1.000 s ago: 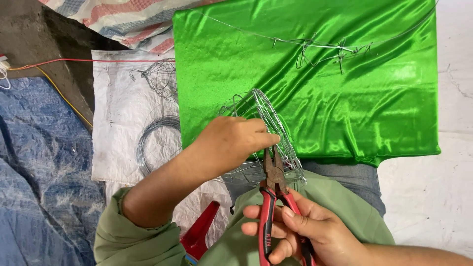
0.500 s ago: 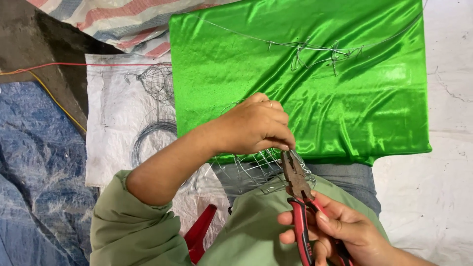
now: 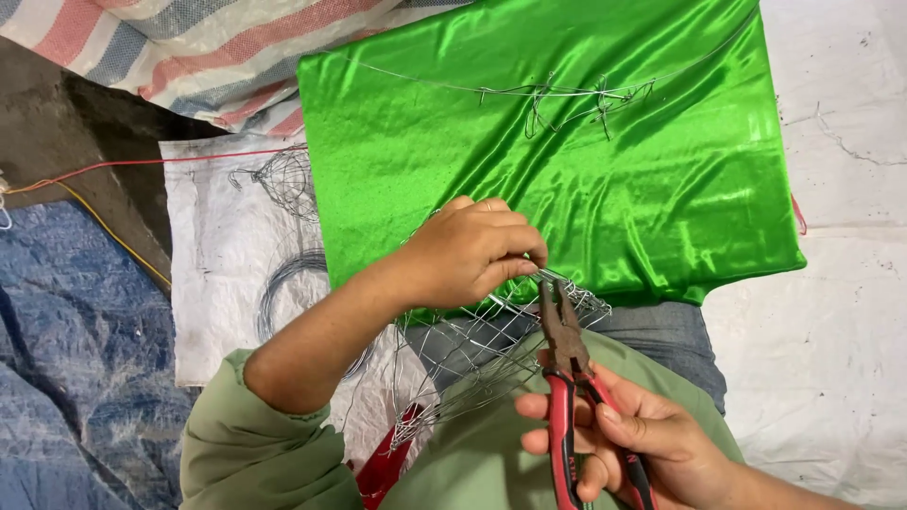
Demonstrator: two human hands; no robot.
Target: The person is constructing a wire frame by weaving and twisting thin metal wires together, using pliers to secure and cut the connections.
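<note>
Mesh (image 3: 472,349) of thin grey wire lies across our lap, just below the near edge of the green cloth (image 3: 567,161). We see it as a loose net of open, roughly diamond-shaped cells, bent and uneven, with its upper rim twisted into a tighter band that catches the light. It is see-through: the trousers and the white sack (image 3: 227,264) show between the strands.

Our left hand (image 3: 472,250) is curled over that upper rim, thumb and fingertips pinched together on the wire, so it is closed on the mesh. Our right hand (image 3: 633,444) is wrapped around the red and black handles of the pliers (image 3: 567,378), fingers folded tight about them. The dark nose of the pliers points up and away from us and meets the rim of the mesh right beside the left fingertips; the jaws look nearly closed on a strand, though the exact bite is too fine to make out.

Further out, the shiny green cloth covers a flat block, and a long strand of twisted wire (image 3: 557,94) lies across its far part. On the white sack to the left lie a wire coil (image 3: 293,283) and another scrap of mesh. A blue tarp (image 3: 76,359) lies at far left, a striped sheet (image 3: 189,47) at the top, and a red object (image 3: 387,463) shows near our left sleeve.
</note>
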